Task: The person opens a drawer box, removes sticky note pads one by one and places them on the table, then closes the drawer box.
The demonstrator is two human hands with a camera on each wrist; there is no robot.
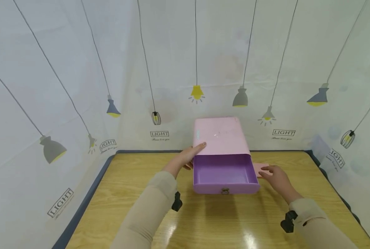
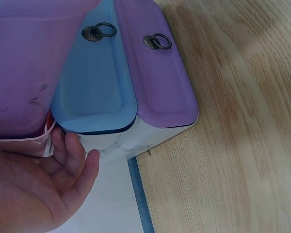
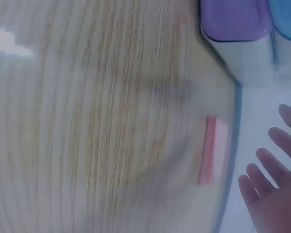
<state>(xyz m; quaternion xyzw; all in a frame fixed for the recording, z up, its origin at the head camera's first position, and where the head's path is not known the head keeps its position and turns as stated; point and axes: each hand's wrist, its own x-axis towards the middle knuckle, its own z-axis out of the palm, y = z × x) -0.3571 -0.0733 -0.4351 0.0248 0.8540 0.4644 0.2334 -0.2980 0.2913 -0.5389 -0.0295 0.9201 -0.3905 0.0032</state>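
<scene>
A small drawer cabinet [image 1: 220,135] with a pink top stands on the table, its purple top drawer [image 1: 225,169] pulled out and bare inside. In the left wrist view, a blue drawer [image 2: 94,82] and a purple lower drawer [image 2: 160,73] are closed, each with a ring handle. My left hand [image 1: 189,155] holds the cabinet's left side, thumb on the top and fingers bent along the side. To the right, a flat pink box [image 3: 214,151] lies on the table. My right hand [image 1: 276,178] is beside it, fingers spread and apart from it in the right wrist view.
The wooden table [image 1: 135,193] has a dark blue edge at the back and sides. White sheeting [image 1: 172,62] printed with hanging lamps rises behind and on both sides. A black device [image 1: 288,221] is strapped at the right wrist, another [image 1: 177,201] at the left.
</scene>
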